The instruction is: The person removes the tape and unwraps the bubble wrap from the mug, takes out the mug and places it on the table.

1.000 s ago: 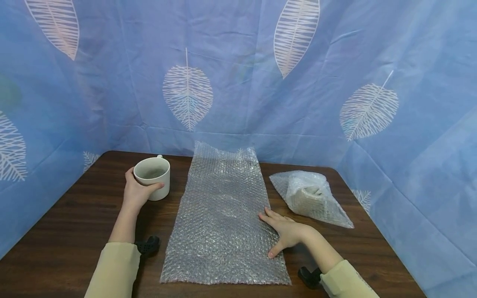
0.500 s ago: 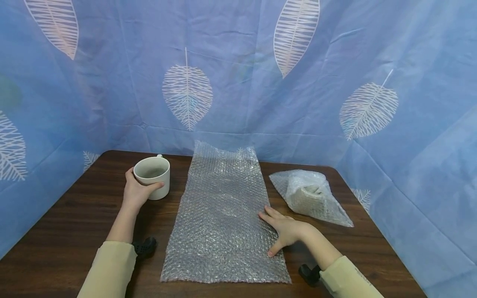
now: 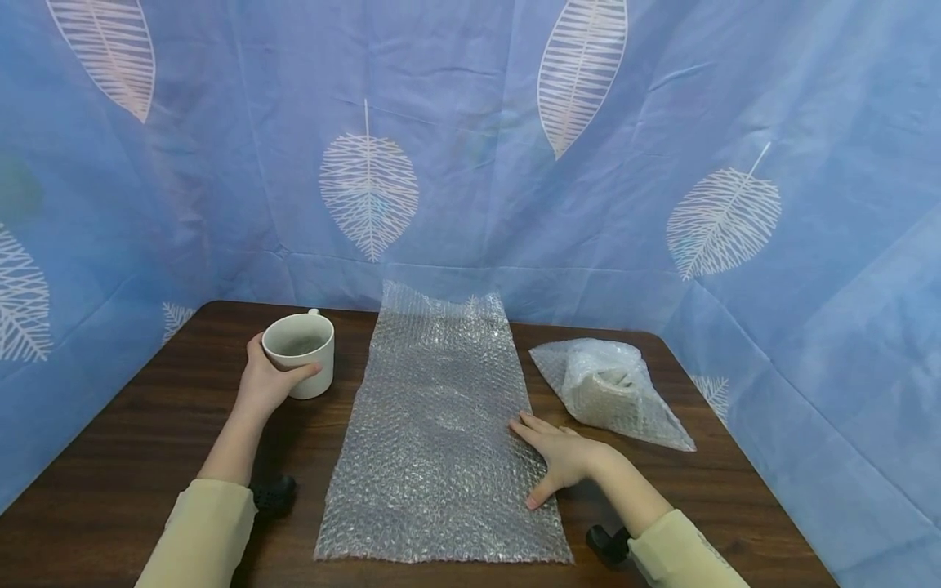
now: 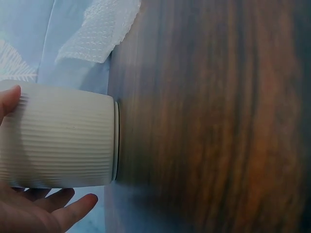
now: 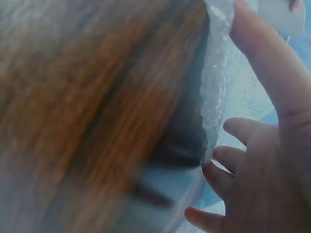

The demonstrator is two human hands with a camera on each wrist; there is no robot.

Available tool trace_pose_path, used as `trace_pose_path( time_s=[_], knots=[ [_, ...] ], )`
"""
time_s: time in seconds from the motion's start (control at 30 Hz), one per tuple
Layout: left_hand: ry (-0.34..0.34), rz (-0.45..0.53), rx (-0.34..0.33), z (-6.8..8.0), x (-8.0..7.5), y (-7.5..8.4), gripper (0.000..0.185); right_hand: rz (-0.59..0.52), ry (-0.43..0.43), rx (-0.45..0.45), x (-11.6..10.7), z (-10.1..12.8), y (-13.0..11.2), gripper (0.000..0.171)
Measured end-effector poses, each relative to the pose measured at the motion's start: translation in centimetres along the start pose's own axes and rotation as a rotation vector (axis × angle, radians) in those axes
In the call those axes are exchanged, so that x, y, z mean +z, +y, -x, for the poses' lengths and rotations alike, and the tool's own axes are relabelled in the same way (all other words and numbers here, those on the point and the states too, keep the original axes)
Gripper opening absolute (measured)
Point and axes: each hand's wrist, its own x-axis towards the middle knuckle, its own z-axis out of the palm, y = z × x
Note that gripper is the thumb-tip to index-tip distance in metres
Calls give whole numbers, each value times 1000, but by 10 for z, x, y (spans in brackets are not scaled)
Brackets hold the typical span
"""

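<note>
1. Counted: one bare white mug, one flat sheet of bubble wrap, one bundle already wrapped in bubble wrap, and two hands.
2. The mug stands upright on the wooden table, mouth up, its long axis vertical; its handle points away from the person, towards the blue leaf-print curtain. In the left wrist view its ribbed wall fills the space between thumb and fingers.
3. The left hand grips the mug: the thumb curls round the near wall and the fingers wrap the far side, well closed on it.
4. The bubble wrap sheet lies just right of those fingers, apart from the mug. Its long axis runs from the person's edge of the table to the curtain, where its far end rides up against the cloth.
5. The right hand lies flat on the sheet's right edge, fingers straight and slightly spread, palm down, pressing and gripping nothing. In the right wrist view the fingertips touch the edge of the sheet.
6. The wrapped bundle lies on the table just beyond and right of the right hand's fingers, not touching them, its narrow end towards the table's right edge.
</note>
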Motion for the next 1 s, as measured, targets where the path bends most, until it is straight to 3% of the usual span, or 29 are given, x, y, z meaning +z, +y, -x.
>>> trace_pose_path(
  time_s=[0.37, 0.63, 1.0],
  knots=[
    [-19, -56, 21, 1, -6, 3, 116, -6, 21, 1, 0, 3, 2, 112],
    [-34, -92, 44, 3, -11, 13, 120, -11, 112, -40, -6, 9, 3, 106],
    [90, -157, 221, 8, -10, 32, 108, -9, 260, -62, -21, 27, -1, 96]
  ],
)
